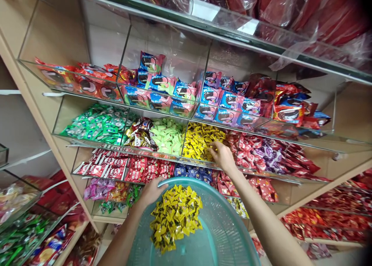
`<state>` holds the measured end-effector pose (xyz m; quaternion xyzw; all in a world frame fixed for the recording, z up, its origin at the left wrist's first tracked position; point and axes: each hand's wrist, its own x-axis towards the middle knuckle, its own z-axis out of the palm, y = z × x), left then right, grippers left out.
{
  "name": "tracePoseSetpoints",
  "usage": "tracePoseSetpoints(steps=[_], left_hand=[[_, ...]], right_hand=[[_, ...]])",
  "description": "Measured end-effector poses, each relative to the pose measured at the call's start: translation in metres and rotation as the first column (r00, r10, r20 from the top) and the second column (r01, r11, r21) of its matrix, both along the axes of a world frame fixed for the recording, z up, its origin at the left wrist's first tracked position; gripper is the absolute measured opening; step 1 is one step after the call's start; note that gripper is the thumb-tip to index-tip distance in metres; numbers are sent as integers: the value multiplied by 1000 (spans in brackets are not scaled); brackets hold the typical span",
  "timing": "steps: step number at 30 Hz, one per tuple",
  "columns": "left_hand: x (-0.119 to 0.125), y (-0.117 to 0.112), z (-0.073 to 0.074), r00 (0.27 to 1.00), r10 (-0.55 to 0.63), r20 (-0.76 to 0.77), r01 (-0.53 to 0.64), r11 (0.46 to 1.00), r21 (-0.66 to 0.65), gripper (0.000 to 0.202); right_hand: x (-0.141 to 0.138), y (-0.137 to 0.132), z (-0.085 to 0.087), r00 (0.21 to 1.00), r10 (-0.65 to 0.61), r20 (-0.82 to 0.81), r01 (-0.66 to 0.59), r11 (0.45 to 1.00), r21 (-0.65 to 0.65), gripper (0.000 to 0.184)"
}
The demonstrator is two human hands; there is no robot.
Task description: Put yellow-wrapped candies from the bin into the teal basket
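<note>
My left hand [151,192] grips the far rim of a round teal mesh basket [229,235], thumb over the edge. A pile of yellow wrapped candies [174,215] lies inside the basket. My right hand [222,155] reaches into a clear shelf compartment full of the same yellow candies [199,140], fingers curled down among them. Whether the fingers hold candies is hidden.
Clear acrylic bins [124,60] on wooden shelving hold many wrapped sweets: green packets [99,124], light green candies [167,136], red and purple candies [261,155], red wafer bars [110,167], cookie packs [162,85] above. Red bags [290,6] fill the top shelf.
</note>
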<state>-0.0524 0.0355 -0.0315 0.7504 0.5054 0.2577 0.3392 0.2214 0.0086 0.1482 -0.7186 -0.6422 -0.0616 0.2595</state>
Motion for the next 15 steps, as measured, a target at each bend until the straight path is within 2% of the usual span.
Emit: tracePoseSetpoints(steps=[3,5,8,10,12,15], left_hand=[[0,2,-2,1000,-13,28,13,1000,-8,43],[-1,3,-4,999,-14,52,15,1000,-15,45],[-2,3,-6,997,-18,69,20,999,-26,44],[-2,3,-6,997,-29,73,32,999,-34,43],[-3,2,-5,996,-36,80,39,999,-35,43],[-2,1,-2,996,-27,86,32,998,-57,43]], right_hand=[[-10,-18,-2,951,163,-264,-99,966,239,26],[-23,-33,-3,816,289,-501,-140,939,314,28],[-45,-53,-8,533,350,-771,-185,937,297,29],[-56,-63,-13,402,324,-856,-209,943,259,29],[-63,-68,-19,326,296,-898,-224,947,231,32],[-67,-69,-30,279,267,-922,-242,949,202,36]])
